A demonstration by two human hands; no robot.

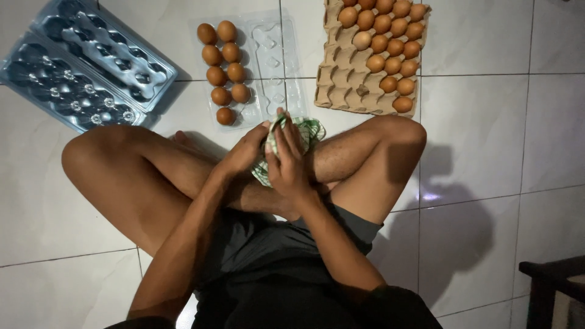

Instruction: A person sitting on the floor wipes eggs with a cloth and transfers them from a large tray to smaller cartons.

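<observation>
Green-and-white cloth (311,131) bunched and clasped between both hands, left hand (247,152) and right hand (287,163) closed on it above crossed legs, clear egg carton (268,67) just beyond, cardboard egg tray (341,79) farther right on the floor.

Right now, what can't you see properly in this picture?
Head view:
- Anything wrapped in the green-and-white checked cloth: both hands, left hand and right hand, cover it.
- Brown cardboard egg tray: top cut off by the edge.
- Dark furniture piece: cut off at the corner.
</observation>
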